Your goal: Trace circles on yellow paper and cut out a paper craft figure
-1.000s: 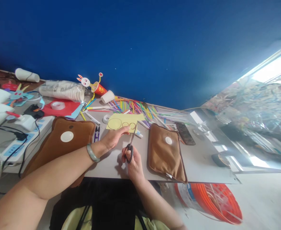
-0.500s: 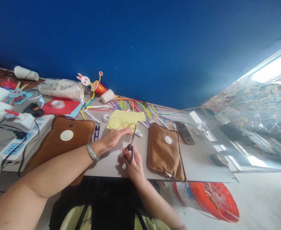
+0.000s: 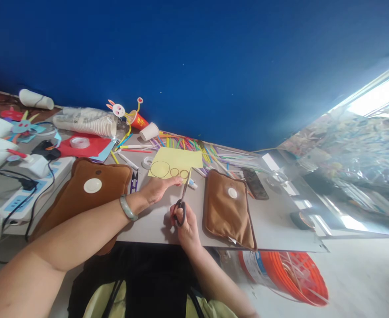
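Note:
My left hand pinches the lower edge of a sheet of yellow paper, thumb on top. One large and two small circles are drawn in dark line along the paper's lower part. My right hand is closed round the dark handles of a pair of scissors. Their blades point away from me and meet the paper's edge right of the smallest circles. A small white tube with a blue band lies just beyond the blades. Purple thread snips rest left of my left wrist.
Brown hot-water bags lie left and right. Many coloured straws spread along the wall. A power strip with cables sits far left, a phone right, an orange bucket below the table edge.
The far edge of the yellow paper has lifted slightly, away from me. Both hands and the scissors have stayed nearly in place.

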Demonstrator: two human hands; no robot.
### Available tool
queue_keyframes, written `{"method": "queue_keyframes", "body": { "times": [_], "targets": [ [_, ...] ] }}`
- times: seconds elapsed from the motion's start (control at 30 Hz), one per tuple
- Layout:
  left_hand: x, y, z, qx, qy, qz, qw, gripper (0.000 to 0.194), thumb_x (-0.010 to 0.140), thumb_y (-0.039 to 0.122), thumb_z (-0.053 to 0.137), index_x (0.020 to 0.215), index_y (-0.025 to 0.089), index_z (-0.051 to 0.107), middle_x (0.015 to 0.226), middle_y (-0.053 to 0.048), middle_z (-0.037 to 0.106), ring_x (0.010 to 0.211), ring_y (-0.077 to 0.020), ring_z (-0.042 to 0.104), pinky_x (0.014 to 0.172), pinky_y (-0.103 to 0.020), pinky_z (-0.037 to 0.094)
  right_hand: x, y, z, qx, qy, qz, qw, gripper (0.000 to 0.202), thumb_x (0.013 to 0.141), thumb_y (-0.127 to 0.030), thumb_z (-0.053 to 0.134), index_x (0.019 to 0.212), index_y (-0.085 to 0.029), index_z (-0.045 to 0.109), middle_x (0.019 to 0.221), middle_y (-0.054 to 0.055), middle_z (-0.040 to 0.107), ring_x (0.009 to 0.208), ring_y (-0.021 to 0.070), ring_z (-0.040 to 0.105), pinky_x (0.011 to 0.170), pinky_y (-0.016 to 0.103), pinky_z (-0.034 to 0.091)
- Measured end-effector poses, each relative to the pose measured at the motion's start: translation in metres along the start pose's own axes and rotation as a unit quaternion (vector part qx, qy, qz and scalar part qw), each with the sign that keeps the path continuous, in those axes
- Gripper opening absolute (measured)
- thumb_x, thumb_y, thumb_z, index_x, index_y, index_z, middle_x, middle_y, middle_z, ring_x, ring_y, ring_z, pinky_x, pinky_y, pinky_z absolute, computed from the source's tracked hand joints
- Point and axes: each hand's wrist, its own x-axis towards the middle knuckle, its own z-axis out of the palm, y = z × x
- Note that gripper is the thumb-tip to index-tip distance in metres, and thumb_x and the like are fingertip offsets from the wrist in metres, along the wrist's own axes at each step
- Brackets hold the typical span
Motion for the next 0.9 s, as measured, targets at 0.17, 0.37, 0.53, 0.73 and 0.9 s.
{"method": "queue_keyframes", "body": {
  "times": [0.17, 0.37, 0.53, 0.73, 0.9],
  "targets": [
    [0.0, 0.001, 0.0, 0.004, -0.002, 0.008, 1.0, 0.017, 0.074, 0.029, 0.076, 0.087, 0.019, 0.075, 0.097, -0.004, 0.076, 0.09, -0.0183, 0.066, 0.08, -0.03, 0.053, -0.001, 0.0, 0.0, 0.008, -0.007, 0.002, 1.0, 0.058, 0.085, -0.077, 0.054, 0.071, -0.02, 0.047, 0.065, -0.004, 0.047, 0.053, 0.0088, 0.038, 0.051, 0.026, 0.032],
    [0.001, 0.0, 0.0, -0.007, 0.005, 0.007, 1.0, 0.018, 0.07, 0.028, 0.079, 0.085, 0.019, 0.074, 0.093, -0.003, 0.076, 0.089, -0.0178, 0.065, 0.085, -0.031, 0.053, -0.003, -0.006, 0.0, 0.007, -0.014, 0.014, 1.0, 0.059, 0.085, -0.078, 0.053, 0.071, -0.02, 0.047, 0.06, -0.005, 0.043, 0.052, 0.0084, 0.036, 0.051, 0.025, 0.033],
    [0.002, -0.003, -0.003, 0.007, 0.01, -0.017, 1.0, 0.015, 0.071, 0.028, 0.079, 0.082, 0.019, 0.075, 0.092, -0.004, 0.076, 0.092, -0.0206, 0.067, 0.088, -0.034, 0.053, -0.004, -0.013, -0.003, -0.001, -0.021, 0.031, 0.999, 0.06, 0.083, -0.078, 0.056, 0.069, -0.021, 0.045, 0.062, -0.004, 0.044, 0.052, 0.0086, 0.037, 0.051, 0.025, 0.032],
    [0.002, -0.002, -0.005, 0.015, -0.004, -0.029, 0.999, 0.01, 0.071, 0.028, 0.077, 0.075, 0.019, 0.075, 0.085, -0.004, 0.075, 0.094, -0.022, 0.067, 0.088, -0.034, 0.052, -0.006, -0.019, -0.017, 0.003, -0.044, 0.061, 0.997, 0.063, 0.074, -0.082, 0.062, 0.069, -0.021, 0.047, 0.064, -0.004, 0.045, 0.054, 0.0095, 0.038, 0.05, 0.025, 0.031],
    [0.001, 0.0, -0.004, 0.005, -0.031, -0.037, 0.999, 0.013, 0.07, 0.029, 0.078, 0.076, 0.018, 0.073, 0.087, -0.004, 0.074, 0.085, -0.0182, 0.065, 0.082, -0.031, 0.053, -0.009, -0.023, -0.035, -0.009, -0.068, 0.065, 0.996, 0.058, 0.078, -0.075, 0.065, 0.069, -0.02, 0.049, 0.067, -0.002, 0.046, 0.056, 0.0098, 0.037, 0.053, 0.026, 0.032]
  ]
}}
